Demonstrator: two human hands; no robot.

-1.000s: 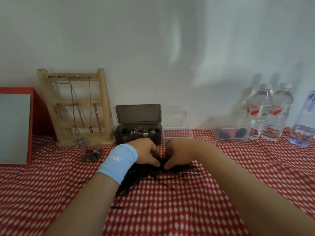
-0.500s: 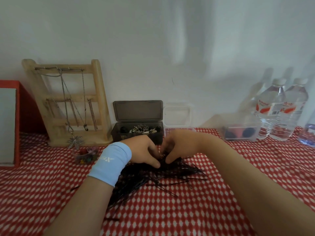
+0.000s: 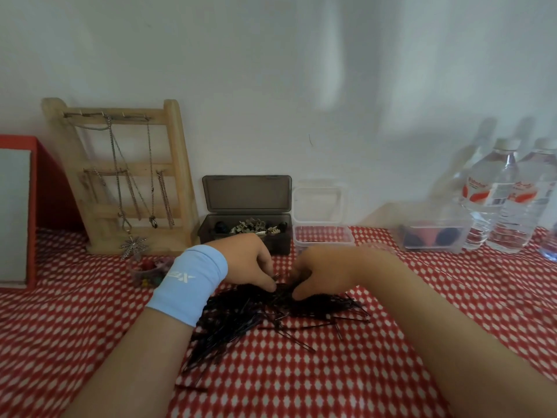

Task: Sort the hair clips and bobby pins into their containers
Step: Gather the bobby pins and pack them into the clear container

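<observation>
A heap of black bobby pins point(image 3: 250, 321) lies on the red checked tablecloth point(image 3: 331, 381) in the middle. My left hand point(image 3: 250, 260), with a light blue wristband, and my right hand point(image 3: 322, 273) meet at the heap's far edge, fingers curled down into the pins and pinching some. Behind them stands a dark grey box point(image 3: 244, 229) with its lid up, holding small hair clips. Beside it on the right is a clear container point(image 3: 322, 236), lid raised, with a few pins inside.
A wooden jewellery rack point(image 3: 126, 182) with chains leans on the wall at the left, a small cup of beads point(image 3: 147, 270) before it. A red-framed board point(image 3: 18, 212) is far left. A clear box point(image 3: 434, 236) and water bottles point(image 3: 506, 200) stand at the right.
The view has shifted slightly. Both hands stay together at the far edge of the pin heap, fingers working among the pins.
</observation>
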